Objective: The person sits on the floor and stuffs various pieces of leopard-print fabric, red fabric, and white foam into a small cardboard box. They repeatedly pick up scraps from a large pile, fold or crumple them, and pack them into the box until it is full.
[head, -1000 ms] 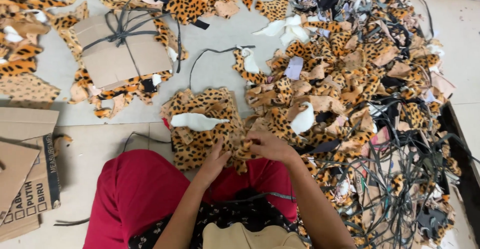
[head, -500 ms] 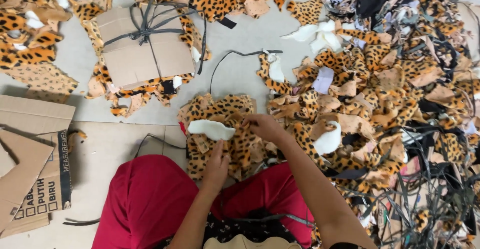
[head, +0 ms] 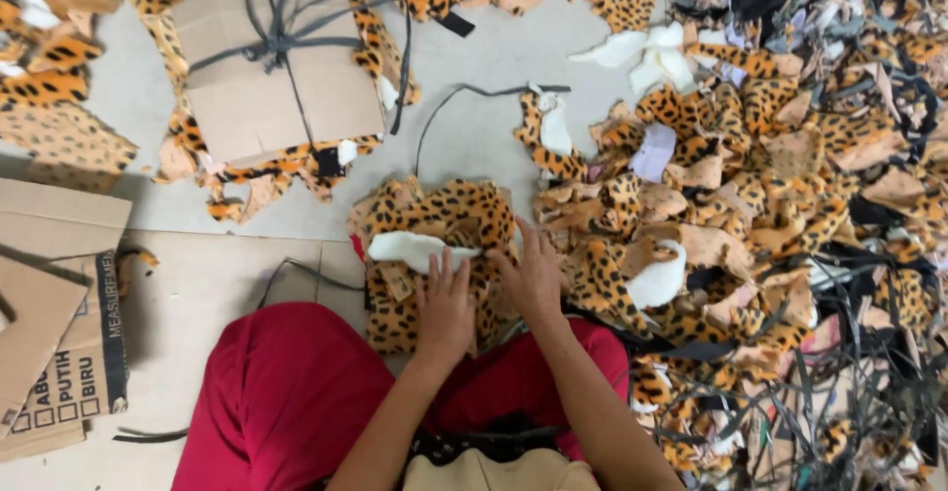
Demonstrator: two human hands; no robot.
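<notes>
Our left hand (head: 444, 305) and right hand (head: 531, 276) lie flat, fingers spread, on the leopard-print stack (head: 434, 254) on the floor before our knees. We judge it soft, light and limp; grip at the edges.

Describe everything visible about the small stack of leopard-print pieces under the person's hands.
The stack of leopard-print pieces looks like plush fabric, orange-tan with black spots, cut in irregular shapes and piled unevenly. It lies flat on the pale floor just ahead of the person's red-clad knees, apart from the large heap to the right. A white fuzzy piece lies across its middle. The left hand presses down on its near part, fingers by the white piece; the right hand rests on its right edge. A thin dark strap curves away from its top.
</notes>
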